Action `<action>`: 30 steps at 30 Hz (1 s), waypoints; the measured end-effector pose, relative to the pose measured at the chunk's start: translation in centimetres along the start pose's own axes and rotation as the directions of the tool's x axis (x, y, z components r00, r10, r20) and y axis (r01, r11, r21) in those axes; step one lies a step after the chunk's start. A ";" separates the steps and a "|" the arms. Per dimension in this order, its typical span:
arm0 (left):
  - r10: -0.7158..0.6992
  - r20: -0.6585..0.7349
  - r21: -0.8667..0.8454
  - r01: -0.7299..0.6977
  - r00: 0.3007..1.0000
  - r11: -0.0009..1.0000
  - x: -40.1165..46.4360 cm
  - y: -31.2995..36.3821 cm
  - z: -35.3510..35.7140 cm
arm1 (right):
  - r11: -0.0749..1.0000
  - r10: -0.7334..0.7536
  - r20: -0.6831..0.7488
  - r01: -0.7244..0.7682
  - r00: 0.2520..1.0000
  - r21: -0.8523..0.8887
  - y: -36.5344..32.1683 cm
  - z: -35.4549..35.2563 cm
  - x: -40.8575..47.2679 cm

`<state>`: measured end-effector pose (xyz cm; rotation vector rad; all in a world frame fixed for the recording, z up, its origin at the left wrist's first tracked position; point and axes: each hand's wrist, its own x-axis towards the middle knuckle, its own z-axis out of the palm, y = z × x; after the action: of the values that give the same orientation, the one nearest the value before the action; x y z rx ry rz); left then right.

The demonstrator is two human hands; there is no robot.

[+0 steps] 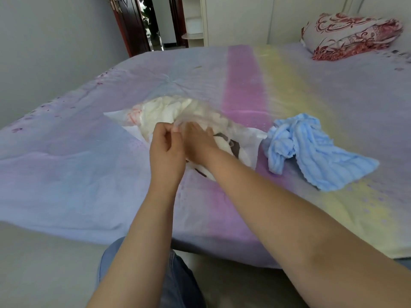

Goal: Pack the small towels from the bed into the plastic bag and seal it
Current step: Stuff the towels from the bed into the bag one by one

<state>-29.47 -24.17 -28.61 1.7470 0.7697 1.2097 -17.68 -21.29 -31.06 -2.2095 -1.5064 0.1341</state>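
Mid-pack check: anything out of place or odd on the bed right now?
One thing: a blue towel lies crumpled on the bed, outside the plastic bag and to its right, while both hands are at the bag's mouth. The left hand pinches the film; the right hand reaches inside. Nothing looks spilled or torn.

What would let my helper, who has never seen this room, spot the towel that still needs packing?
Start at the bed with the pastel striped sheet. The plastic bag holding white towels lies near its front edge, and just right of the bag, on the yellow stripe, sits the blue towel. It is the only light-blue, ribbed, crumpled cloth, and it lies loose outside the bag.
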 end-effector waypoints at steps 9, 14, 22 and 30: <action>-0.045 0.067 0.077 0.040 0.997 0.996 -0.2 -0.6 2.6 | 0.982 0.095 -0.678 0.045 0.729 0.185 9.9 -0.6 -14.5; -0.022 0.072 0.154 0.011 0.997 0.988 -1.4 -0.5 3.3 | 0.727 0.647 -0.520 -0.655 0.558 0.203 20.2 -4.7 -16.3; -0.046 0.071 0.155 0.034 0.996 0.987 -1.6 -0.5 3.5 | 0.900 0.414 -0.727 -0.365 0.547 0.238 19.1 -5.5 -18.7; -0.023 0.216 0.124 -0.004 0.976 0.992 -1.6 -0.4 2.0 | 0.981 0.130 -0.361 -0.065 0.923 0.185 5.9 -5.5 -13.7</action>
<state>-28.16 -25.94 -29.95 1.9373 0.7342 0.9617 -16.27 -37.16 -31.03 -2.0334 -1.1343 -0.1176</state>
